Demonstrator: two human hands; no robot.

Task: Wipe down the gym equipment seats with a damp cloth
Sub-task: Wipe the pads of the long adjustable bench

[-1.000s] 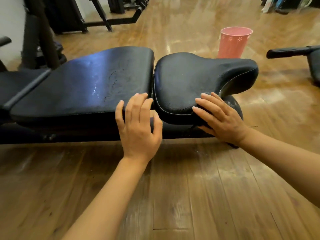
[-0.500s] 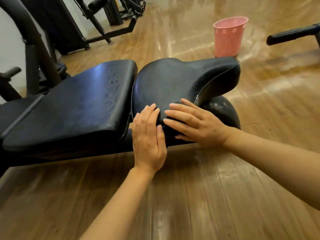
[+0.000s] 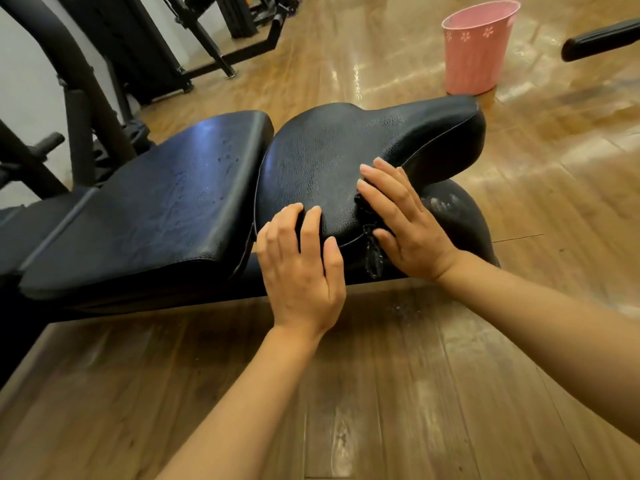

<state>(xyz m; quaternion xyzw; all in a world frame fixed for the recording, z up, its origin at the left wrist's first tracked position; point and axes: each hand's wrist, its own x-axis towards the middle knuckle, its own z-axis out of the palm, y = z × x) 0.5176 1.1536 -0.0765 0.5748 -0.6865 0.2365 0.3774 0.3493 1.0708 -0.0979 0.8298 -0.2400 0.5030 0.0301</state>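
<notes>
Head view leaves much uncertain: no cloth is plainly visible, only a dark, frayed, stringy scrap hanging at the near edge of the seat pad under the right hand, and I cannot tell whether it is a rag or torn upholstery. The bench is cut off at the left edge, its frame lost in shadow underneath, and a black padded bar runs out of the picture at upper right. The seat pad is black, pebbled and glossy, swelling upward toward its far right end, and sits just beside the flatter back pad, a narrow gap between them; faint marks and specks show on the back pad's surface. The left hand rests on the seat's near corner, fingers loosely bent over the edge, gripping nothing. The right hand's fingers lie straight and spread, pressing flat on the seat. A pink bin stands on the wooden floor well beyond the bench.
</notes>
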